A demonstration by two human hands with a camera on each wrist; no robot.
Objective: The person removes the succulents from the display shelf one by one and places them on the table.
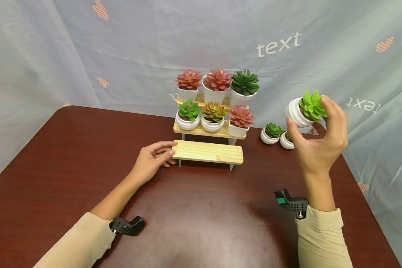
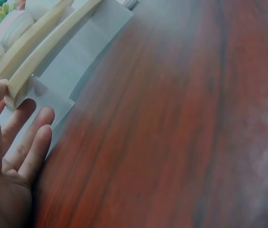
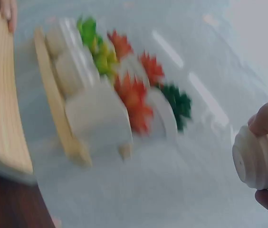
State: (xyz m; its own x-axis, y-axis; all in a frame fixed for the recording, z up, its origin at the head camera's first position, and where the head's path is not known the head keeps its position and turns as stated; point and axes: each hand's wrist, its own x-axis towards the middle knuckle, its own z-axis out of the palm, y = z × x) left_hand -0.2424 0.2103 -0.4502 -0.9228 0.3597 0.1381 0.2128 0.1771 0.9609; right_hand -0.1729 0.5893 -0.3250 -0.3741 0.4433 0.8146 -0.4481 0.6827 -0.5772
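Note:
My right hand (image 1: 321, 139) holds a small potted succulent (image 1: 299, 113), bright green in a ribbed white pot, up in the air to the right of a tiered wooden plant stand. Thumb and fingers pinch it from either side, and it tilts. In the right wrist view the white pot (image 3: 253, 159) shows its base. My left hand (image 1: 150, 160) grips the left end of the stand's lowest shelf (image 1: 207, 152), thumb at the front corner and a finger at the back one. That shelf is bare, while potted succulents fill the middle shelf (image 1: 201, 130) and the top one.
Two more small succulents (image 1: 271, 134) in ribbed white pots stand on the dark red table (image 1: 87, 149), right of the stand; my right hand partly hides one. A pale patterned curtain (image 1: 147, 37) hangs behind the table.

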